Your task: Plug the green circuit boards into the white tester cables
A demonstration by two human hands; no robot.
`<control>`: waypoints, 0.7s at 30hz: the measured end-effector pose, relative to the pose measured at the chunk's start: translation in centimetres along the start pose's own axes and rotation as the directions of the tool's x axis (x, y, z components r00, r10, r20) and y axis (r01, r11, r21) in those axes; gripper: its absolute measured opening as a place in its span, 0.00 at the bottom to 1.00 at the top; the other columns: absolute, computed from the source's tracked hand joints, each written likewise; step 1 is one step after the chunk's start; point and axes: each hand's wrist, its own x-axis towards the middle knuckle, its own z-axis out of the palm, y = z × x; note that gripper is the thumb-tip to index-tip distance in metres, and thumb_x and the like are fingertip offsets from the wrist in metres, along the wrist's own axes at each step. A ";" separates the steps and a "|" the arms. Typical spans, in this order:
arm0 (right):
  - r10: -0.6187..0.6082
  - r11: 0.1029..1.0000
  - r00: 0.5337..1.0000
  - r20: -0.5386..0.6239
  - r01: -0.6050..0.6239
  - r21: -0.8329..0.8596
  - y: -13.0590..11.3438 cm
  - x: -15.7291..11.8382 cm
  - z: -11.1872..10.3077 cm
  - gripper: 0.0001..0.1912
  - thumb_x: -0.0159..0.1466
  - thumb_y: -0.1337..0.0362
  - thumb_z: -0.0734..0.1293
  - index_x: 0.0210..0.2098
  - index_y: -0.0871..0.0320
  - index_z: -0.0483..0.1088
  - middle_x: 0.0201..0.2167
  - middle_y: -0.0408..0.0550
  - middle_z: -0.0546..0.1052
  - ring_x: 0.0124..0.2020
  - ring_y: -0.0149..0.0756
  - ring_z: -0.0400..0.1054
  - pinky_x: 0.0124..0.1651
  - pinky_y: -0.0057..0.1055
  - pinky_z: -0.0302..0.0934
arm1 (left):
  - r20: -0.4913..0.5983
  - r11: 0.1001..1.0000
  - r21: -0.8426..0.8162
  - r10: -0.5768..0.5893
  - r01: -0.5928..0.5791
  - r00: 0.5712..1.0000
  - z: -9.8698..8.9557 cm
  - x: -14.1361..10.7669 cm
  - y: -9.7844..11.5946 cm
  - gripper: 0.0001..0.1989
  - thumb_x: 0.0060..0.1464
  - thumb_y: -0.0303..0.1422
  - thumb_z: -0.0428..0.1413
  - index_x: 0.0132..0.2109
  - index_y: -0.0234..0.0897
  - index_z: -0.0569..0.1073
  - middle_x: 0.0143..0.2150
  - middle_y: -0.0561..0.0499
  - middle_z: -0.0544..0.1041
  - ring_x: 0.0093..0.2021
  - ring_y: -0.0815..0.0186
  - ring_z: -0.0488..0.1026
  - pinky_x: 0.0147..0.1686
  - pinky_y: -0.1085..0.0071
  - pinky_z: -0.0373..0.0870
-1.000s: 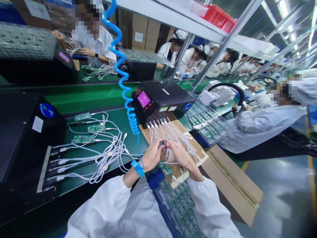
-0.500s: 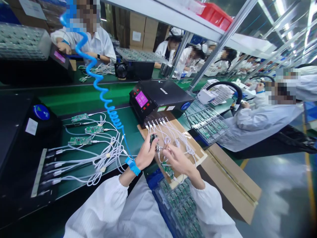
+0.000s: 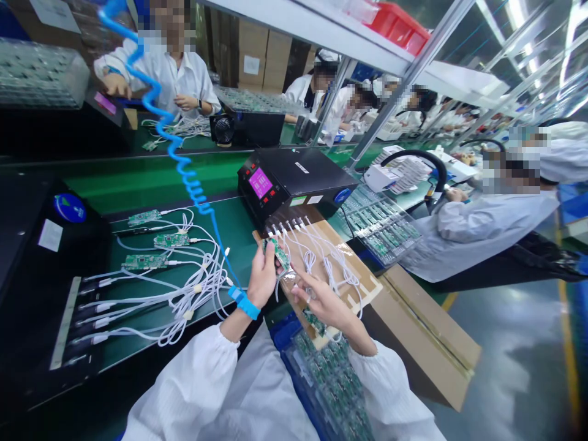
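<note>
My left hand (image 3: 263,275) grips a green circuit board (image 3: 279,255) between thumb and fingers, over the cardboard sheet in front of the black tester (image 3: 296,184). A blue strap circles the left wrist. Just right of the board, my right hand (image 3: 319,297) has its fingers drawn together by a white cable; what lies between the fingertips is too small to make out. Under the right hand another green board (image 3: 314,320) rests on the cardboard (image 3: 366,290). White cables (image 3: 309,262) run from the tester's front.
At the left, several boards and tangled white cables (image 3: 197,288) lie beside a large black box (image 3: 41,275). A blue coiled cord (image 3: 177,147) hangs to my left wrist. Trays of boards (image 3: 333,383) stand below my right arm. A person in white sits at the right.
The board in my left hand has turned to show its green face. My right hand has moved slightly down and away from it. Across the bench, a person's hand has lifted.
</note>
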 end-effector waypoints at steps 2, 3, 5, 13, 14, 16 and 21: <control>-0.014 0.999 0.999 -0.042 0.012 -0.039 0.3 -0.1 0.3 0.21 0.77 0.57 0.61 0.66 0.53 0.68 0.38 0.46 0.83 0.42 0.42 0.76 0.58 0.46 0.67 | -0.028 1.000 -0.015 0.004 -0.005 1.000 -0.5 0.5 0.6 0.31 0.58 0.63 0.58 0.48 0.38 0.74 0.28 0.56 0.67 0.25 0.72 0.62 0.25 0.75 0.62; -0.020 0.998 0.998 -0.066 0.016 -0.065 0.3 0.0 0.5 0.20 0.77 0.57 0.60 0.64 0.54 0.69 0.40 0.48 0.83 0.44 0.43 0.76 0.58 0.47 0.67 | -0.033 1.000 -0.027 -0.009 0.008 0.999 -0.7 0.6 1.0 0.31 0.56 0.63 0.59 0.48 0.38 0.74 0.29 0.55 0.70 0.26 0.72 0.64 0.25 0.75 0.63; -0.048 0.992 0.996 -0.080 0.038 -0.124 0.0 0.2 0.9 0.18 0.77 0.56 0.61 0.61 0.55 0.72 0.42 0.51 0.83 0.46 0.44 0.76 0.56 0.47 0.67 | -0.013 0.995 -0.067 -0.079 0.078 0.997 -1.0 0.5 1.6 0.31 0.55 0.62 0.62 0.48 0.38 0.75 0.34 0.53 0.75 0.29 0.71 0.69 0.27 0.75 0.66; -0.101 0.918 0.995 0.006 0.095 -0.385 -1.3 -0.1 1.1 0.26 0.62 0.49 0.77 0.50 0.58 0.70 0.46 0.56 0.76 0.46 0.50 0.74 0.48 0.44 0.70 | 0.232 0.904 -0.034 -0.407 0.425 0.884 -1.2 -1.8 2.4 0.26 0.56 0.53 0.65 0.45 0.34 0.75 0.33 0.50 0.77 0.29 0.67 0.75 0.29 0.72 0.73; -0.082 0.918 0.997 -0.004 0.074 -0.390 -1.3 -0.5 0.7 0.29 0.59 0.48 0.79 0.50 0.59 0.69 0.45 0.56 0.76 0.45 0.50 0.73 0.48 0.45 0.70 | 0.259 0.891 -0.012 -0.435 0.454 0.862 -1.3 -2.1 2.4 0.25 0.56 0.53 0.65 0.45 0.34 0.74 0.32 0.50 0.76 0.28 0.68 0.75 0.29 0.71 0.74; -0.046 0.921 0.998 -0.051 0.022 -0.389 -1.2 -1.3 0.0 0.29 0.58 0.48 0.81 0.46 0.58 0.68 0.43 0.54 0.76 0.43 0.49 0.72 0.46 0.44 0.69 | 0.310 0.874 0.049 -0.474 0.484 0.824 -1.4 -2.5 2.6 0.26 0.56 0.54 0.65 0.45 0.35 0.72 0.33 0.51 0.75 0.26 0.70 0.73 0.28 0.70 0.75; 0.069 0.936 0.995 -0.075 -0.090 -0.340 -0.9 -2.3 0.2 0.08 0.70 0.60 0.71 0.40 0.56 0.69 0.37 0.50 0.78 0.39 0.42 0.74 0.44 0.38 0.67 | 0.470 0.864 0.283 -0.504 0.417 0.725 -1.8 -3.3 2.4 0.26 0.56 0.54 0.64 0.47 0.36 0.72 0.35 0.53 0.72 0.25 0.74 0.64 0.25 0.73 0.68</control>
